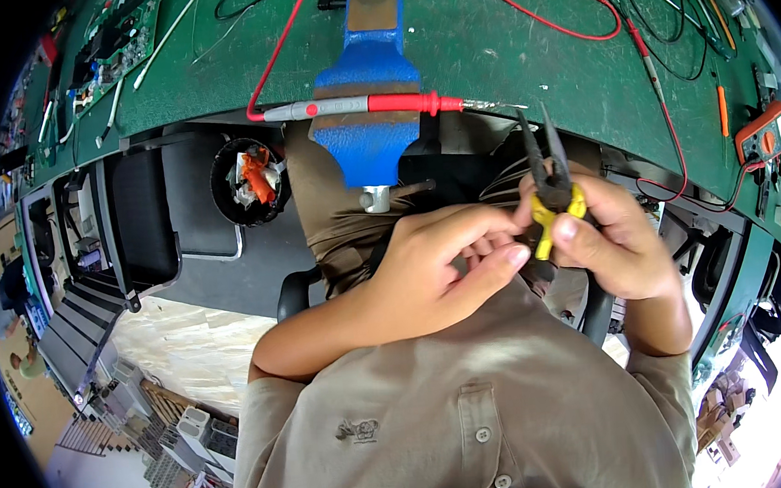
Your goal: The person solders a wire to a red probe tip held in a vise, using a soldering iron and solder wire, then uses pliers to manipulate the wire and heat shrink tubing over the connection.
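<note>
Needle-nose pliers (545, 227) with yellow handles and dark jaws are gripped in my right hand (624, 239), their jaws pointing away from me and slightly apart. My left hand (456, 262) is beside the handles, fingers curled and thumb stretched toward them. Whether anything small sits in its fingertips is hidden. Ahead of my hands, a blue bench vise (362, 58) stands at the table edge. Across its jaws lies a red and grey test probe (398, 103), its metal tip pointing right, close to the pliers' tips.
The green workbench (477, 63) spans the far side. Red and black leads cross it toward an orange multimeter (764, 134) at right. Circuit boards (113, 36) lie at far left. Below the bench edge are a black waste bin (248, 184) and a dark chair (145, 217).
</note>
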Tool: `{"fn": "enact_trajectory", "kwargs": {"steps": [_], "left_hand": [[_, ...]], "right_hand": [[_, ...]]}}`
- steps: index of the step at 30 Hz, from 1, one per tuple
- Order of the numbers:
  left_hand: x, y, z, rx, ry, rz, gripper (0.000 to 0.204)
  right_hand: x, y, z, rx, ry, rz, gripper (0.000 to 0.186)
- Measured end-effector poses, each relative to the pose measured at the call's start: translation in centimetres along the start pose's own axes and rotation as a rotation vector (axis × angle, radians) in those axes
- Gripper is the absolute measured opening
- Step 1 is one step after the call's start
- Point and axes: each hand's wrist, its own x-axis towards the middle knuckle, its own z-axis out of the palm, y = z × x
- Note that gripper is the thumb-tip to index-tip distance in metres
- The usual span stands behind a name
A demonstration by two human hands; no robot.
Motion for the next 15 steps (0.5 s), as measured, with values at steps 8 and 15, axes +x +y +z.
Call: {"fn": "enact_trajectory", "kwargs": {"steps": [8,15], "left_hand": [[3.8,0.5,2.8,-0.713,-0.053,-0.091,0.030],[6.4,0.6,3.5,-0.765,-0.087,0.014,0.037]], "right_hand": [[2.8,-6.9,-7.5,-0.523,-0.508,0.189,0.034],[7.2,-10.5,-8.6,-0.442,-0.711,0.301,0.035]]}}
